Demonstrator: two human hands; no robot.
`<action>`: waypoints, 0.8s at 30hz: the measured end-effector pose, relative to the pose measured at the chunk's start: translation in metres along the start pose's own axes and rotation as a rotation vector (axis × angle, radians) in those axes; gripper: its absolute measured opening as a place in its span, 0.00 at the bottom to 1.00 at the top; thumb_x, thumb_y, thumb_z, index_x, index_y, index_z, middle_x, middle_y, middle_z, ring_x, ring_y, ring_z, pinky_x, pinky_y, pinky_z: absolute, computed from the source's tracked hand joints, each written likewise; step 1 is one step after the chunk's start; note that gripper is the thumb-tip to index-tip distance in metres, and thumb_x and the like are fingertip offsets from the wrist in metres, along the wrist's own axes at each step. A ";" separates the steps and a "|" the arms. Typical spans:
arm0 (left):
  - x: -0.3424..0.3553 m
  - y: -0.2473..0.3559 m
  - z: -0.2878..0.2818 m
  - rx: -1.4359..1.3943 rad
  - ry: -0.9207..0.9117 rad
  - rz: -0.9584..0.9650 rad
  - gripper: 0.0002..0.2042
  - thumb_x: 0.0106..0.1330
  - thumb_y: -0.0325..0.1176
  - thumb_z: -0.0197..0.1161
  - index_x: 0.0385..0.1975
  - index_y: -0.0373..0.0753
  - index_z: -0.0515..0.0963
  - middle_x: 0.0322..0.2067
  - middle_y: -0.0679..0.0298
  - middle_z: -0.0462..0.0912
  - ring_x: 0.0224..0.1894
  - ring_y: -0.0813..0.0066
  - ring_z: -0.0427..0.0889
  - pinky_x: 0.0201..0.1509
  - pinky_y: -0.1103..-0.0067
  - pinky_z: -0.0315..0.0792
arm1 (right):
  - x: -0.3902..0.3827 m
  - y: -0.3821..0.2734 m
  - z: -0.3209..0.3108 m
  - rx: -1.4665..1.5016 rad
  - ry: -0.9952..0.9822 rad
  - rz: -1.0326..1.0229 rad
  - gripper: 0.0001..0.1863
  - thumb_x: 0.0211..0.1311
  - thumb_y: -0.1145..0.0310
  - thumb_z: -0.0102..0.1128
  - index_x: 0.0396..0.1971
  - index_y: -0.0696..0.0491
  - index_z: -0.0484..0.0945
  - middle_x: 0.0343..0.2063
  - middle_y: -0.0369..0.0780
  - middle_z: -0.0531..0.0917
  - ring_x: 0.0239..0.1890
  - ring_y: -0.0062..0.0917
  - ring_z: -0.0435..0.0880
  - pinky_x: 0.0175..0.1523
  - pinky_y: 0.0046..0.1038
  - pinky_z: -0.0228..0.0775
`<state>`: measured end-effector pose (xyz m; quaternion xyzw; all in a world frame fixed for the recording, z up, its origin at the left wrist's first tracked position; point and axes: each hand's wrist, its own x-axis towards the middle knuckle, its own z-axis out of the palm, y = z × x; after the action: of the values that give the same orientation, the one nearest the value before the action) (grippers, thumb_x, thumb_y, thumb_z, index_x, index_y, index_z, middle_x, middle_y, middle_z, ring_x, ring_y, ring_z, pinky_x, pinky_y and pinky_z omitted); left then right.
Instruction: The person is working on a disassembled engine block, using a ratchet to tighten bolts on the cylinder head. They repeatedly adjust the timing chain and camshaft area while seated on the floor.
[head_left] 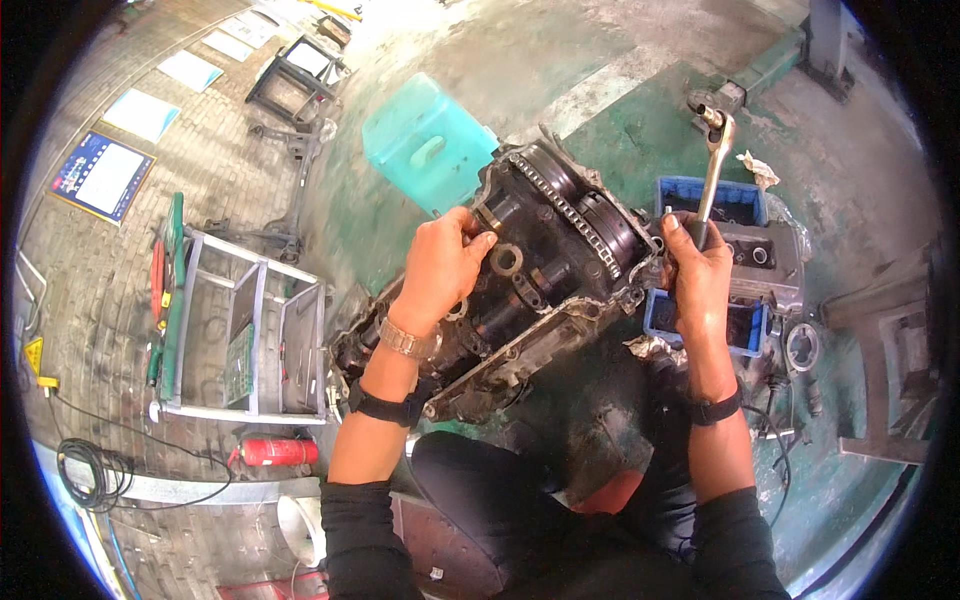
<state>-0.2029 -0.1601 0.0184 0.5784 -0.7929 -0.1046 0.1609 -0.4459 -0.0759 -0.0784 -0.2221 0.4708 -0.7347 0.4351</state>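
My right hand (700, 265) is closed around the handle of a ratchet wrench (716, 170), raised to the right of the engine. The wrench's head points up and away, with a socket (709, 116) on it. My left hand (437, 270) is over the dark, oily engine (540, 240), its fingers curled and thumb pressed in at a bearing spot. Whatever those fingers hold, if anything, is hidden. A timing chain (570, 210) runs across two round sprockets at the engine's far end. A ring-shaped part (507, 261) shows beside my left thumb.
Behind the engine stands a turquoise plastic container (420, 140). At the right are two blue bins (765, 205) and a grey engine cover (785, 262). A metal tool cart (245, 330), a red fire extinguisher (280, 452) and a coiled black cable (85, 470) are at the left.
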 end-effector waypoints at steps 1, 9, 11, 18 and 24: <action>-0.001 -0.001 0.001 -0.041 0.014 0.047 0.08 0.57 0.25 0.66 0.33 0.29 0.78 0.25 0.46 0.81 0.30 0.49 0.81 0.35 0.67 0.73 | 0.000 0.000 0.000 -0.001 -0.002 0.002 0.08 0.64 0.68 0.62 0.38 0.57 0.77 0.19 0.32 0.78 0.16 0.16 0.75 0.20 0.19 0.65; 0.004 -0.011 0.008 -0.012 0.086 0.226 0.07 0.57 0.25 0.66 0.31 0.29 0.78 0.25 0.44 0.80 0.30 0.46 0.81 0.36 0.65 0.73 | 0.000 0.001 0.002 -0.038 0.024 0.022 0.12 0.63 0.66 0.64 0.40 0.58 0.78 0.19 0.30 0.76 0.16 0.12 0.70 0.20 0.17 0.59; 0.004 -0.008 0.009 0.019 0.094 0.186 0.07 0.58 0.27 0.66 0.30 0.30 0.77 0.25 0.44 0.80 0.31 0.45 0.80 0.36 0.64 0.73 | 0.000 0.001 0.002 -0.044 0.033 0.026 0.12 0.63 0.65 0.65 0.39 0.57 0.78 0.18 0.30 0.75 0.16 0.12 0.69 0.20 0.17 0.58; 0.002 0.007 0.001 0.159 0.023 -0.040 0.11 0.60 0.34 0.66 0.31 0.30 0.78 0.25 0.45 0.80 0.31 0.45 0.80 0.36 0.63 0.73 | 0.003 0.003 0.004 -0.027 0.064 -0.005 0.11 0.62 0.64 0.66 0.36 0.56 0.78 0.18 0.29 0.73 0.15 0.11 0.66 0.18 0.16 0.56; 0.000 -0.001 0.003 0.098 0.064 0.113 0.11 0.59 0.33 0.67 0.33 0.32 0.78 0.25 0.45 0.80 0.32 0.45 0.81 0.37 0.63 0.73 | 0.003 0.005 -0.001 -0.048 0.030 0.000 0.12 0.63 0.64 0.65 0.39 0.57 0.79 0.21 0.28 0.75 0.19 0.11 0.68 0.23 0.16 0.58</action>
<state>-0.2025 -0.1602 0.0154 0.5429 -0.8229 -0.0377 0.1632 -0.4459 -0.0785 -0.0831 -0.2214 0.4946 -0.7266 0.4223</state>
